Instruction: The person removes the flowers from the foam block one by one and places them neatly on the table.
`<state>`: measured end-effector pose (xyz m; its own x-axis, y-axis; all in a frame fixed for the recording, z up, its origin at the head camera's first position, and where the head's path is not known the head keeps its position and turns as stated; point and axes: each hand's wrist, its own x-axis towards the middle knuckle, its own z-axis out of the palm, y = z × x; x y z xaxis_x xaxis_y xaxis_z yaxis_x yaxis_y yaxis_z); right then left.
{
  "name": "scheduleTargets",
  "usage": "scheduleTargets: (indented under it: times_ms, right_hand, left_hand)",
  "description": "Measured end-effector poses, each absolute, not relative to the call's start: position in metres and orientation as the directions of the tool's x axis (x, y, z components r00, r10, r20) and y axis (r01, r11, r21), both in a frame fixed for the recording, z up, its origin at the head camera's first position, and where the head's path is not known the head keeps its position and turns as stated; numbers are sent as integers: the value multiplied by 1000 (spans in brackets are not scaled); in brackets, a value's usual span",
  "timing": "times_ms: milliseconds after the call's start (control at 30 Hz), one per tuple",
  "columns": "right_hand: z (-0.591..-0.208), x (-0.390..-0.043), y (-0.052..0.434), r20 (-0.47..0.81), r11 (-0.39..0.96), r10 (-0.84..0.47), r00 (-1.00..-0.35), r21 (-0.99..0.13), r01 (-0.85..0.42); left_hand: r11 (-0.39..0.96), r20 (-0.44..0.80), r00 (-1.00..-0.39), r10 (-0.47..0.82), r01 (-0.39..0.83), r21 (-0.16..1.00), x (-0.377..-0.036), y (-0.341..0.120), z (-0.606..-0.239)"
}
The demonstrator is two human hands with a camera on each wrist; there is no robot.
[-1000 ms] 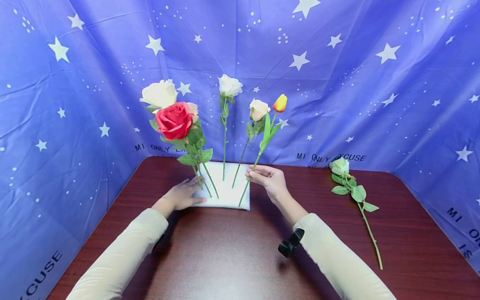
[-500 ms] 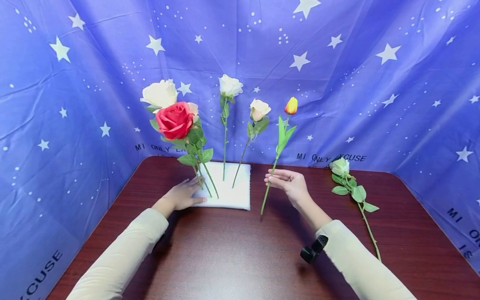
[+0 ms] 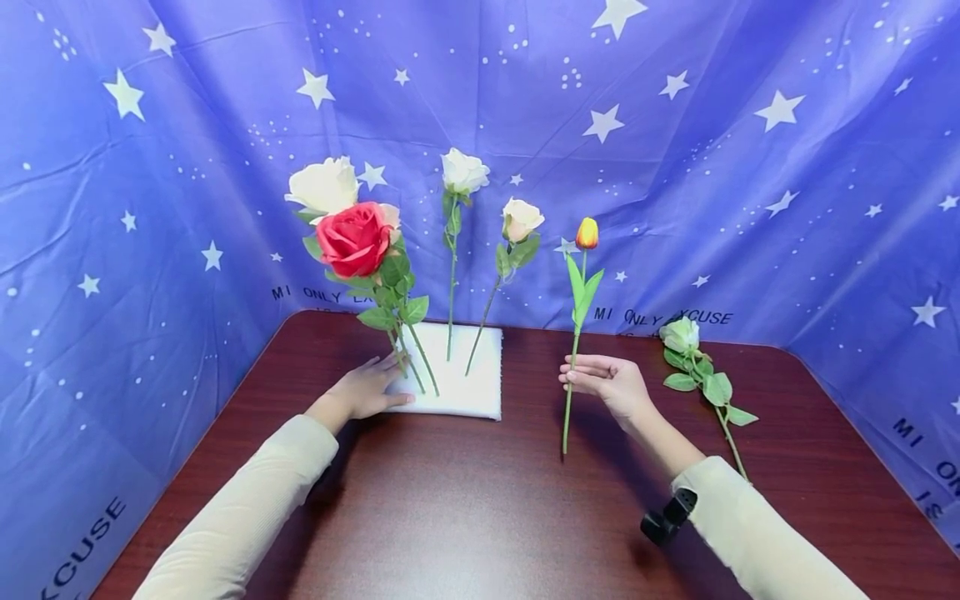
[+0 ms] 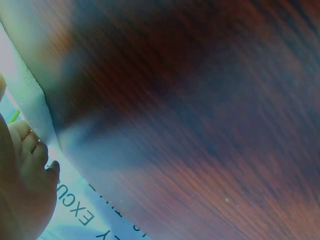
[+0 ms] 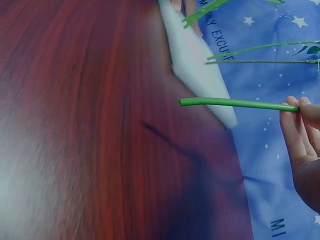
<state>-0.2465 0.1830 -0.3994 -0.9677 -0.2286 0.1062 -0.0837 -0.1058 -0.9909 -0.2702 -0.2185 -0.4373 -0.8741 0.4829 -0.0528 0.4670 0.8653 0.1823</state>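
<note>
My right hand (image 3: 618,390) pinches the stem of a yellow-orange tulip (image 3: 587,233) between thumb and fingers, right of the white foam block (image 3: 468,392). The tulip stands nearly upright; the right wrist view shows its bare stem end (image 5: 200,101) hanging over the table, apart from the foam. Fingers spread, my left hand (image 3: 363,393) rests on the left edge of the block. Stuck in the foam are a red rose (image 3: 354,240), a large white rose (image 3: 324,185), another white rose (image 3: 465,172) and a cream rose (image 3: 522,220). One more pale bloom is mostly hidden behind the red rose.
A loose white rose (image 3: 681,335) with leaves lies on the dark red table (image 3: 450,500) at the right, its lower stem partly hidden by the right arm. A blue star-printed cloth (image 3: 480,100) hangs close behind and on both sides.
My right hand has drawn the tulip away from the foam's front right corner, moving right and toward me, and the tulip now stands straighter. The left hand has stayed in place.
</note>
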Motion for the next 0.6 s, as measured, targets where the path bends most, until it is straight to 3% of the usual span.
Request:
scheduleTargets:
  times_ms: [300, 600]
  right_hand:
    - [-400, -236, 212, -1, 112, -283, -959, -993, -32]
    - [-404, -224, 238, -56, 86, -304, -951, -996, 31]
  left_hand:
    - [863, -58, -872, 486, 469, 186, -269, -219, -437]
    - [863, -64, -874, 481, 460, 206, -271, -220, -438]
